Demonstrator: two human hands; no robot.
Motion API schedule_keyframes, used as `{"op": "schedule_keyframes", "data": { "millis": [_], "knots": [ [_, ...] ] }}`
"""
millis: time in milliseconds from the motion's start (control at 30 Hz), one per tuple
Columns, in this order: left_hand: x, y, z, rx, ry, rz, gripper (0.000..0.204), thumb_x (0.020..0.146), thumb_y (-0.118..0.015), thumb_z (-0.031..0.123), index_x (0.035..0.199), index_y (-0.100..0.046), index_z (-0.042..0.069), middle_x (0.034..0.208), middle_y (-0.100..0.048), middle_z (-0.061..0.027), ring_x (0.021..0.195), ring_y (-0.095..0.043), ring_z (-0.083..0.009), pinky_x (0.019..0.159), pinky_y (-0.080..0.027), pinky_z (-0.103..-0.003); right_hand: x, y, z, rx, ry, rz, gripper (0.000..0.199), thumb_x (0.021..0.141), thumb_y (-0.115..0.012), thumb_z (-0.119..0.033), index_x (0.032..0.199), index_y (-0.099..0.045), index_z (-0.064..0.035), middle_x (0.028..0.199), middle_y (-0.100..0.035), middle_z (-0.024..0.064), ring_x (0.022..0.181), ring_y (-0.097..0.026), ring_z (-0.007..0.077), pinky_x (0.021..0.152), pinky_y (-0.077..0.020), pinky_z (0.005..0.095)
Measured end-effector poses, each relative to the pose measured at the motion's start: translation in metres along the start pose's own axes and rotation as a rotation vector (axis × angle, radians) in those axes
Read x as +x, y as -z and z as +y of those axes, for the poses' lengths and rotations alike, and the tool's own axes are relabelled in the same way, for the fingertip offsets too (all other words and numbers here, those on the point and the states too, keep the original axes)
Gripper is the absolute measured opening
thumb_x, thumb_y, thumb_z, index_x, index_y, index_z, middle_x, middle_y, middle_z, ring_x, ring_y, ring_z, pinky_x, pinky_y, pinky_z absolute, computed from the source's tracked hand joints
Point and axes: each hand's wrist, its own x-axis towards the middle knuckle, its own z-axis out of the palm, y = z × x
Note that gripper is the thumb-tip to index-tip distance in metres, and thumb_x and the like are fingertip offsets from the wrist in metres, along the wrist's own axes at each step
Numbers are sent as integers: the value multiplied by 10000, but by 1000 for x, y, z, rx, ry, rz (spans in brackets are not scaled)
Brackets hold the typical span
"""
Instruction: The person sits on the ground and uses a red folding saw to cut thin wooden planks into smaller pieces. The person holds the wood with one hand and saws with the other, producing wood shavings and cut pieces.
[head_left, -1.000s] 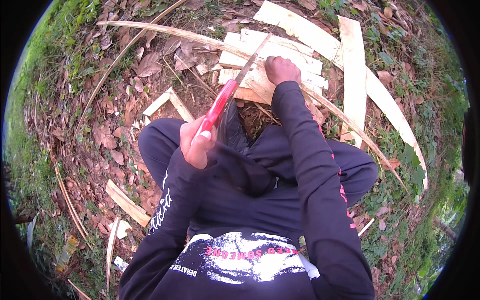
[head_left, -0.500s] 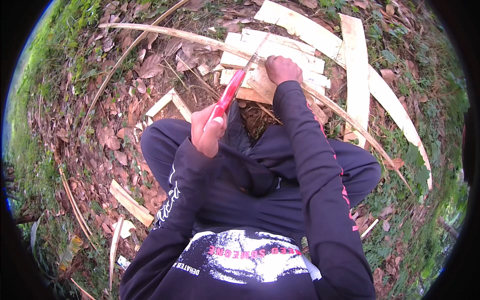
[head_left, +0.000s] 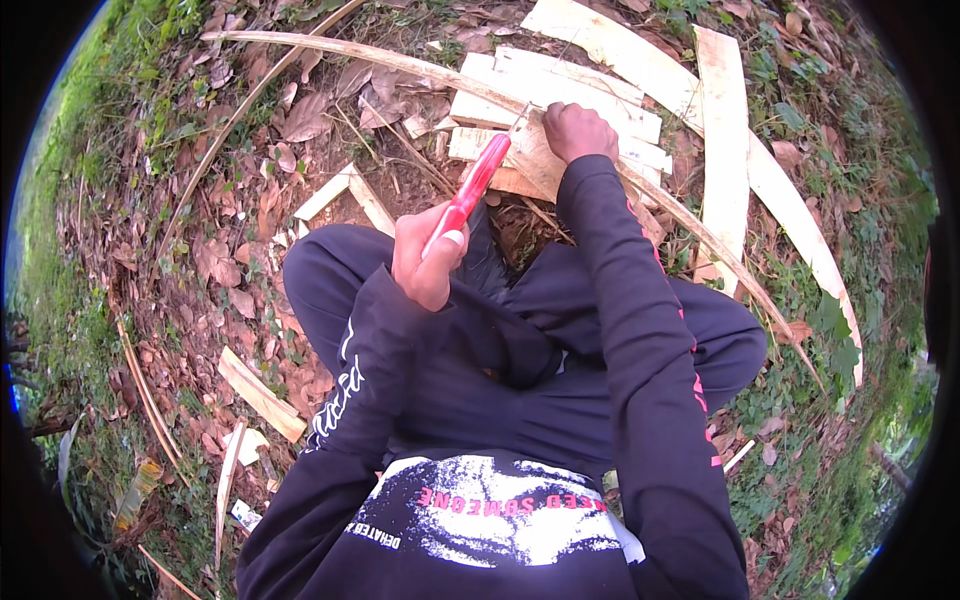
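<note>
- Dry brown leaves [head_left: 215, 250], curled and papery, cover the ground; a thin, bowed stick [head_left: 215, 150] lies across them.
- A short split slat [head_left: 262, 395], flat and rough-ended, lies near the dark trouser leg.
- Two pale offcuts [head_left: 350, 192] meet in a bent angle on the leaves.
- The left hand [head_left: 430, 258] has its fingers clamped around the tool's handle, the thumb lying along it.
- The red-handled tool [head_left: 470, 192] has a smooth, glossy grip slanting up to a narrow metal blade; this seems to meet the strip beside the right hand, though it is strongly foreshortened.
- The long wooden strip [head_left: 400, 66], slender and arched, crosses the stacked flat boards [head_left: 575, 75], sawn-looking and pale.
- The right hand [head_left: 580, 132] has its fingers curled together, closed on the strip over the boards.
- Two broad planks [head_left: 722, 150] cross at right, smooth-faced and cream-coloured.
</note>
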Motion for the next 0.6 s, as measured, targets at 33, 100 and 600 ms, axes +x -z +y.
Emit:
{"op": "schedule_keyframes", "data": {
  "millis": [33,100,600],
  "knots": [
    [-5,1,2,14,-13,3,250,796,-497,247,682,-489,24,566,-428,10,514,-367,-85,488,-287,-283,-1,2,-3,6,-7,-13,480,914,-375,-333,868,-762,-53,877,-718,204,851,-704,372,825,-532,444],
    [-13,5,4,42,-39,7,249,789,-501,248,684,-497,22,555,-433,6,509,-378,-91,491,-296,-286,-4,8,-6,17,-22,-39,476,913,-379,-334,871,-762,-54,874,-718,204,844,-704,376,821,-534,447],
    [5,2,8,147,-126,56,214,801,-500,156,747,-568,-40,512,-415,-76,450,-432,-166,488,-338,-334,2,-3,2,-55,36,-2,457,914,-385,-329,864,-751,-61,868,-713,214,838,-697,404,826,-531,475]
  ]
}}
